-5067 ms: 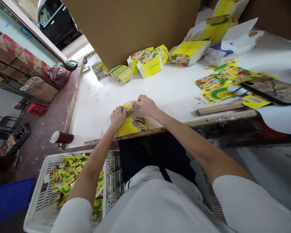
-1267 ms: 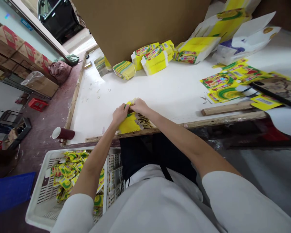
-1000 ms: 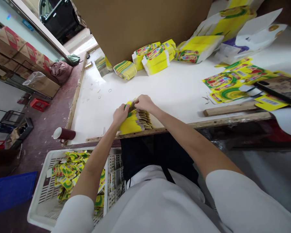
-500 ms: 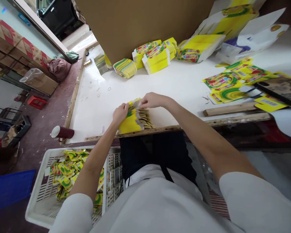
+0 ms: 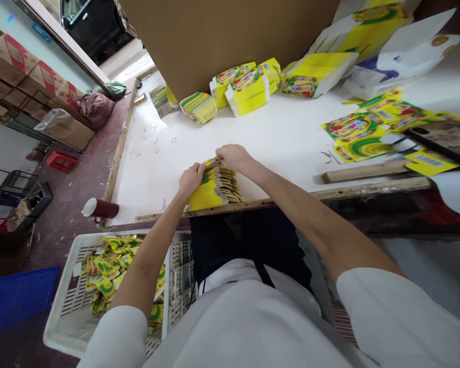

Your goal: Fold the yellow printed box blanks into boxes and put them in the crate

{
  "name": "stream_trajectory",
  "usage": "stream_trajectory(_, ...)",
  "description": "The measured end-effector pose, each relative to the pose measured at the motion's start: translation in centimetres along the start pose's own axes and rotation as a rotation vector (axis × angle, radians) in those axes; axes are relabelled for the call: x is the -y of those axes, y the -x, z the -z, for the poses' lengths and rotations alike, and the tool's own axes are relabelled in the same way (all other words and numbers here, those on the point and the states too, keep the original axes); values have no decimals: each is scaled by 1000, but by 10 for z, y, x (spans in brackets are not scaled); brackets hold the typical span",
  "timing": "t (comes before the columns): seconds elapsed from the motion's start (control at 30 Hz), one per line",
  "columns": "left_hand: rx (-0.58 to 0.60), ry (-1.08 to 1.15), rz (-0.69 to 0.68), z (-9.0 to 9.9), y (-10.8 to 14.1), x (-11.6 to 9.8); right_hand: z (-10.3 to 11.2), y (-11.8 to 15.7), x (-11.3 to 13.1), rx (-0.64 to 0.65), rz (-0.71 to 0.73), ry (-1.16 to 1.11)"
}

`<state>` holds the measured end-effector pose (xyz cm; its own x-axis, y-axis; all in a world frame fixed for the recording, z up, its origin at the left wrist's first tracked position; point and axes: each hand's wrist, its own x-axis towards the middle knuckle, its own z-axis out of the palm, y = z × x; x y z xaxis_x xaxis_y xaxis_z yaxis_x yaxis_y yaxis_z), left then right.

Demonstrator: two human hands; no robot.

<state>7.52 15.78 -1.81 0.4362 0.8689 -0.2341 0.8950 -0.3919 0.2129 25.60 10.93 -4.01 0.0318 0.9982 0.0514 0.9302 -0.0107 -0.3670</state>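
Note:
A fanned stack of flat yellow cartons [image 5: 209,197] lies at the front edge of the white table [image 5: 153,179], its layered edges facing right. My left hand [image 5: 192,178] is closed on the stack's upper left side, thumb along the top. At the far end of the stack, my right hand [image 5: 233,156] has its fingers pinched together at the carton edges. Whether a single carton is between those fingertips is hidden by the hand.
Bundled yellow cartons [image 5: 249,89] stand along a brown cardboard panel [image 5: 230,36]. Loose flat cartons [image 5: 356,128] and a phone [image 5: 444,140] lie right, near a wooden strip [image 5: 364,171]. A maroon mug [image 5: 101,208] stands at the left corner above a white crate [image 5: 65,306] of small packets.
My right hand has moved slightly left and in over the far end of the carton stack. My left hand stays on the stack.

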Motion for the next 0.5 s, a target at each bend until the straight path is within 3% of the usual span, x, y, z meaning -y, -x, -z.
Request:
stream_trajectory(0.3, 10, -30, -39, -2, -1, 2, -9, -15, 8, -42, -109, -62)
stream_trajectory(0.5, 22, -41, -35, -2, -6, 2, -18, -26, 23, -31, -296, -264)
